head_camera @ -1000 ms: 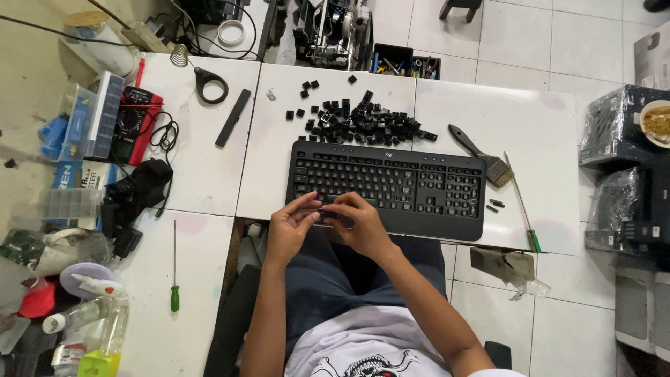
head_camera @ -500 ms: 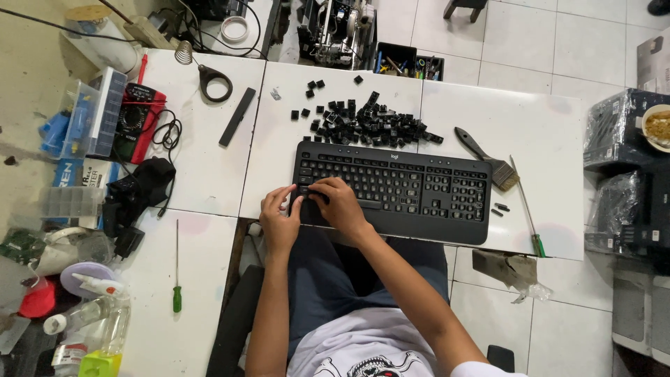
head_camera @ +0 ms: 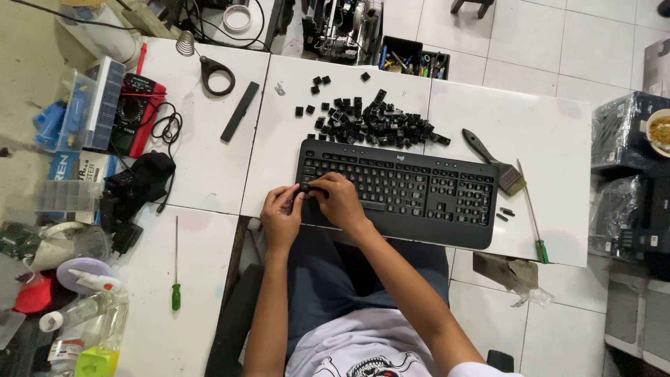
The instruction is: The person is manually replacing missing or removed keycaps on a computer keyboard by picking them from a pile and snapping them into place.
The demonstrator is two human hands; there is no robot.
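Both hands met at the black keyboard's (head_camera: 401, 192) near-left corner on the white table (head_camera: 551, 139): the left hand (head_camera: 280, 213) and right hand (head_camera: 338, 199) pinched a small keycap (head_camera: 304, 187). Light, stiff and probably slippery, it seemed best gripped by its edges.

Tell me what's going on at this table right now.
A seated person works on a black keyboard lying on the white table. Both hands meet at its left end: the left hand and right hand pinch a small black keycap between the fingertips. A pile of loose keycaps lies just behind the keyboard. A brush and a green-handled screwdriver lie to the right, untouched.
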